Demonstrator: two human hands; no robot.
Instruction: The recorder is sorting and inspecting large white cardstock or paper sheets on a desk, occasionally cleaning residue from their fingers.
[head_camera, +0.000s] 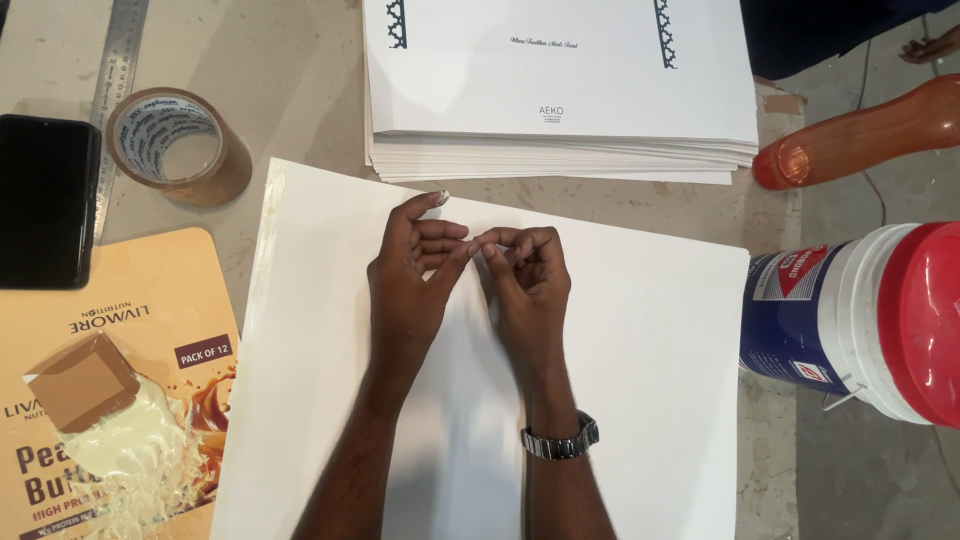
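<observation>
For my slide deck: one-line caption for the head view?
Left hand and right hand meet fingertip to fingertip over a white sheet, a tape roll nearby.

Single head-worn view, looking straight down, close over the worktable

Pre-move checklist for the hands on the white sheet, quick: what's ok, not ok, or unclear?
1. Both hands over the large white card sheet: ok; left hand and right hand rest on it near its top edge.
2. Fingertips meeting: ok; the two hands touch at the fingertips.
3. Something pinched between them: cannot tell; too small to see.
4. Glossy strip along the sheet's left edge: cannot tell whether it is glue or tape.
5. Roll of brown packing tape: ok; lies flat on the table, untouched.
6. Blue-and-white plastic bucket with red lid: not ok; it touches or overlaps the sheet's right edge.
</observation>
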